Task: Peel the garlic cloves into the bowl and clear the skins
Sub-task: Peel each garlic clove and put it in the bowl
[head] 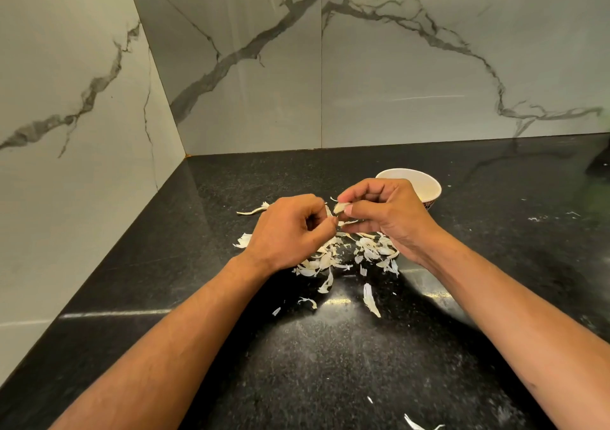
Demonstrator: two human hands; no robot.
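Mid-peel above the glossy black speckled countertop [462,347]. Right hand [386,218] pinching one small pale garlic clove [339,208] between thumb and fingertips; left hand [290,231] curled, pinching a thin papery skin strip [348,222] at the clove's 6 o'clock. Best done by holding the clove steady and pulling the strip away slowly, probably over the pile. One round white ceramic bowl [429,188] at 1 o'clock behind the right hand; contents hidden. Loose white garlic skins [330,261] heaped at 6 o'clock below both hands, too many to count; more strays toward 5 o'clock.

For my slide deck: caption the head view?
Both hands peel a garlic clove above scattered skins, bowl behind.
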